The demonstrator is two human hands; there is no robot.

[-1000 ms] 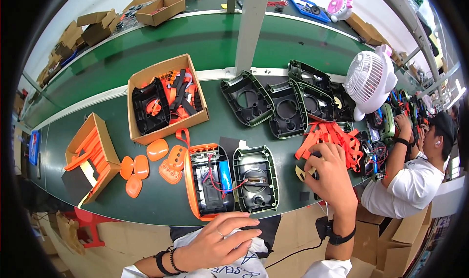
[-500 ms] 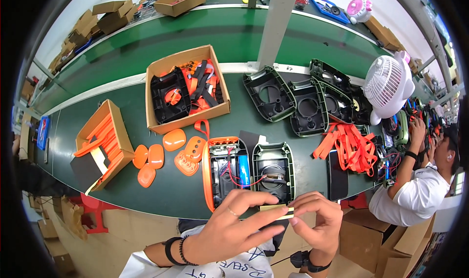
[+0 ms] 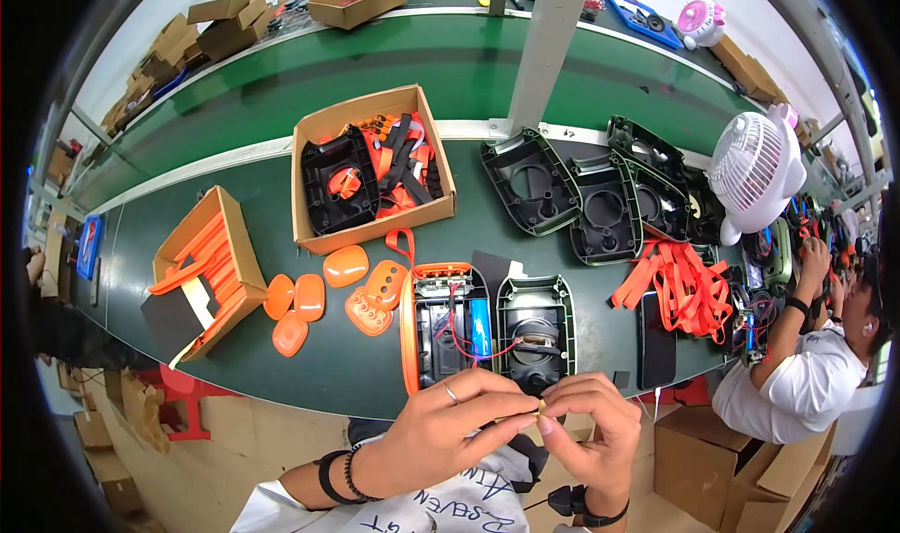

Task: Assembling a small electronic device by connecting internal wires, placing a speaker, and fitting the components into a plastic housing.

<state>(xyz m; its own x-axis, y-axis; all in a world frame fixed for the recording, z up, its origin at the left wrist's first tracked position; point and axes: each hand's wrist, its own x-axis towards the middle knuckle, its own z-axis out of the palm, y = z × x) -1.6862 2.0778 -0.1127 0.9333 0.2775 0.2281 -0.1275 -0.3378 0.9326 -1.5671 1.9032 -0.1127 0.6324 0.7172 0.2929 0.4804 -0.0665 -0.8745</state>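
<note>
Both hands meet just past the table's near edge. My left hand (image 3: 448,424), with a ring and dark wrist bands, pinches a small black and pale-yellow strip (image 3: 540,408). My right hand (image 3: 596,426) grips the same strip's other end between thumb and fingers; most of it is hidden by the fingers. Right beyond the hands lies an opened housing: an orange-rimmed half (image 3: 433,331) with a blue cylindrical battery (image 3: 481,329), and a black half (image 3: 535,308) holding a round speaker-like part. Red wires run between the two halves.
Orange covers (image 3: 309,297) lie left of the housing, beside a carton of orange strips (image 3: 246,270). Behind stands a carton of straps (image 3: 444,195). Black shells (image 3: 605,224), orange straps (image 3: 682,289), a phone (image 3: 658,341) and a white fan (image 3: 757,169) are right. A co-worker (image 3: 797,364) sits far right.
The fingers have closed in on the strip, and less of its yellow face shows. My left hand's fingers have drawn together beside the right fingertips. The view has shifted slightly.
</note>
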